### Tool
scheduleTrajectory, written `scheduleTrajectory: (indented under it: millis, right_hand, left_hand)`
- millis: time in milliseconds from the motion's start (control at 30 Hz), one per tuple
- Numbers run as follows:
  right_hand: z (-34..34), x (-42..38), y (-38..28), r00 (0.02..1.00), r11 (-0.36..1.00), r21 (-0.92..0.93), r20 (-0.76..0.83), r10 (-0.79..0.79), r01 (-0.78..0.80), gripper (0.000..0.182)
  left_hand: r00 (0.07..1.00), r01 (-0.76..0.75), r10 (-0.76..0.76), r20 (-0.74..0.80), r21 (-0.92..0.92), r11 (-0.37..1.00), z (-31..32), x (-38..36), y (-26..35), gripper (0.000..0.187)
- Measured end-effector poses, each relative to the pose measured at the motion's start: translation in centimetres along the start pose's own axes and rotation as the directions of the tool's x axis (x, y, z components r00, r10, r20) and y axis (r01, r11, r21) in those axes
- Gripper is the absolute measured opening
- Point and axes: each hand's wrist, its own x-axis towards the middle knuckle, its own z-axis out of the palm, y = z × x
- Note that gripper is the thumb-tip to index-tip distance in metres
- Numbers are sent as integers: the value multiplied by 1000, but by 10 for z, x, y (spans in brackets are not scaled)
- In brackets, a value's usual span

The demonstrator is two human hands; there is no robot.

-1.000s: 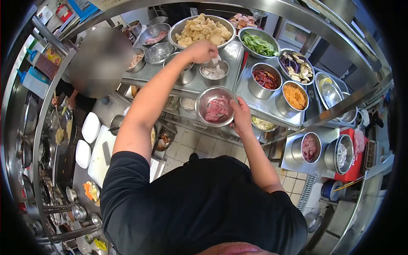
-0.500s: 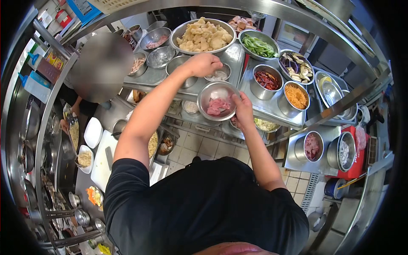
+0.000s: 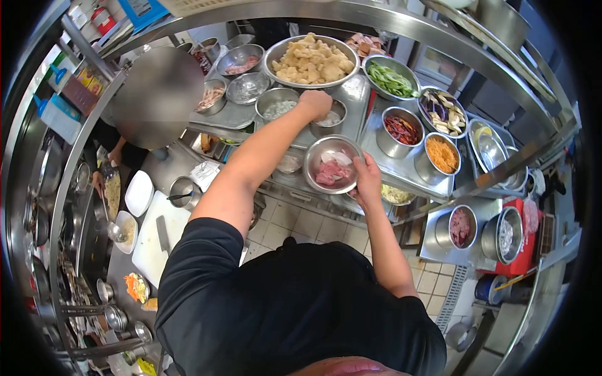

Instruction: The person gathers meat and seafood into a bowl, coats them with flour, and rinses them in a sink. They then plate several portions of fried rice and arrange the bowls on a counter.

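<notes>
My left hand (image 3: 315, 102) reaches across the steel counter, and its fingers dip into a small steel bowl of white slices (image 3: 333, 118). What the fingers hold is hidden. My right hand (image 3: 367, 180) grips the near rim of a steel bowl (image 3: 311, 160) that holds pink raw meat (image 3: 332, 173) and a few white slices. This bowl is held above the counter's front edge, just below the small bowl.
Steel bowls crowd the counter: pale fried pieces (image 3: 311, 59), green vegetables (image 3: 390, 79), red chillies (image 3: 401, 129), aubergine (image 3: 443, 105), orange shreds (image 3: 442, 154). A co-worker (image 3: 153, 94) stands at the left by a wok. A white cutting board (image 3: 147, 241) with a knife lies lower left.
My left hand carried white slices from the small bowl to the meat bowl, dropped them there, and has gone back into the small bowl. The meat bowl shifted slightly right.
</notes>
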Motion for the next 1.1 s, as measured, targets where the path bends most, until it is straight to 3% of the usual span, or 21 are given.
scheduleTrajectory:
  millis: [100,167,200,233,267,300,333,367,467,500,533,567,633,700,800,933,1100]
  right_hand:
    - [-5,-6,-4,999,1000,-15,-41,13,-14,25]
    - [-10,-8,-7,999,1000,-4,-36,3,-3,26]
    - [-12,-9,-9,999,1000,3,-42,-5,5,26]
    - [-11,-10,-10,998,1000,12,-56,-21,21,27]
    - [-13,-11,-13,998,1000,6,-59,-24,25,27]
    - [-13,-12,-14,998,1000,-2,-61,-27,26,27]
    - [-13,-12,-15,998,1000,-11,-60,-26,26,26]
    - [-12,-13,-14,998,1000,-17,-64,-21,20,26]
    - [-9,-9,-18,998,999,-45,-66,-11,8,25]
    - [-6,-8,-18,998,999,-50,-65,-3,0,25]
    - [-3,-8,-17,998,998,-57,-64,10,-14,24]
    - [0,-7,-15,998,999,-48,-64,18,-21,25]
    - [5,-6,-16,999,998,-53,-33,29,-31,24]
    - [7,-6,-13,1000,999,-36,-5,25,-25,24]
    - [4,-6,-8,1000,999,-33,-9,23,-23,25]
    - [-6,-19,-16,1000,998,-55,-25,7,-9,26]
    - [-19,-17,-20,998,1000,-4,-65,-3,3,25]
  left_hand:
    - [994,-18,-4,-112,-194,981,-23,-16,-35,29]
    - [958,81,-129,-255,-189,979,-37,-38,-85,30]
    - [941,217,-257,-219,-194,957,-49,-50,-115,30]
    - [887,270,-324,-329,-199,942,-36,-51,-162,29]
    - [850,404,-447,-279,-199,893,-44,-67,-191,29]
    - [874,413,-418,-248,-75,908,-42,-74,-230,31]
    - [856,431,-454,-247,-145,891,-39,-89,-254,34]
    - [831,503,-513,-215,-103,858,-25,-90,-280,32]
    - [871,292,-362,-333,-242,925,-31,-82,-230,31]
    - [904,152,-235,-357,-246,957,-44,-83,-182,30]
    - [919,54,-194,-344,-375,925,-45,-79,-141,31]
    - [916,-113,-27,-400,-322,940,-19,-51,-121,25]
    - [950,-247,157,-271,-340,907,-22,-39,-51,33]
    - [984,-174,162,-71,-225,959,-11,-17,-10,35]
    - [996,-84,90,30,-151,985,20,20,7,33]
    - [953,-293,299,52,-96,951,-13,27,-10,22]
    - [938,-318,262,-227,-267,910,-46,7,-42,15]
